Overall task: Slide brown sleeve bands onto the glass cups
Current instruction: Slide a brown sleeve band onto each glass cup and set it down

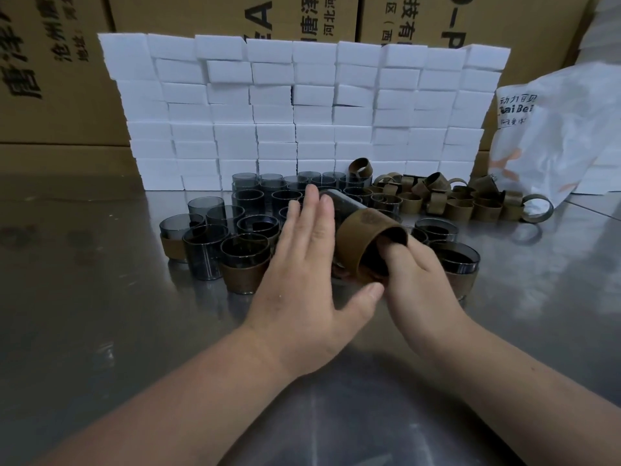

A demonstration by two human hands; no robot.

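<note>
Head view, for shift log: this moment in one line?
left hand flat against glass cup; right hand grips its mouth; brown sleeve on

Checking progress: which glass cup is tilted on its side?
The smoky glass cup gripped by the right hand, brown sleeve band on it; the other cups stand upright.

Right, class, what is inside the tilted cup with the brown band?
Fingers of the right hand reach into the mouth of the cup. Their tips are hidden by the brown band and the dark glass. The left hand lies flat against its outside.
</note>
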